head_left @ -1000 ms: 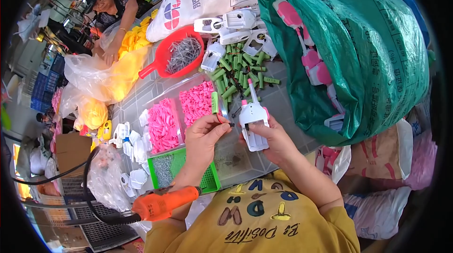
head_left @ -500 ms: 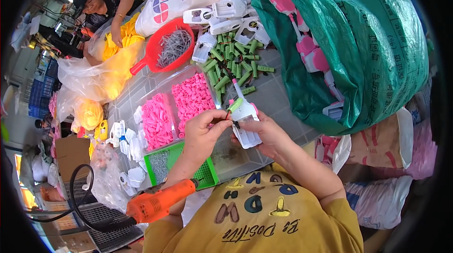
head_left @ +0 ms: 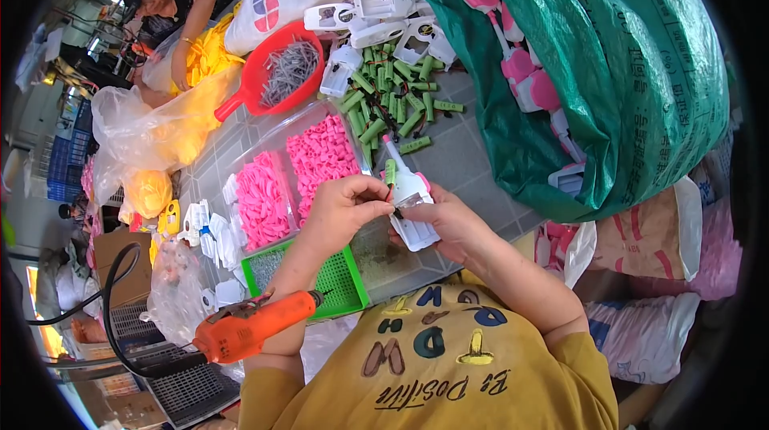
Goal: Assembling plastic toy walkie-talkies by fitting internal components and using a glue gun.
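My right hand (head_left: pixel 455 226) grips a white plastic housing (head_left: pixel 417 235) with pink edging and a narrow neck pointing away from me. A green cylindrical battery (head_left: pixel 390 173) lies against the housing near its neck. Thumb and fingertips of my left hand (head_left: pixel 340 209) are pinched on the battery's thin wires, close to a small dark connector (head_left: pixel 398 213) at the housing. How the connector sits is partly hidden by my fingers. Beyond my hands lies a heap of green batteries (head_left: pixel 392 97) with several white housings (head_left: pixel 384 1) behind it.
Pink parts (head_left: pixel 322 149) fill a clear divided tray. A green basket (head_left: pixel 362 290) holds small metal pieces, beside a hanging orange electric screwdriver (head_left: pixel 252 327). A red scoop (head_left: pixel 307 33) holds clear pieces. Right stands a green sack (head_left: pixel 633 101); a co-worker (head_left: pixel 188 5) handles yellow parts far left.
The battery has tilted more upright against the housing, and my left fingertips have shifted slightly at the wires. The screwdriver has swung a little left in view. The co-worker's arm has moved.
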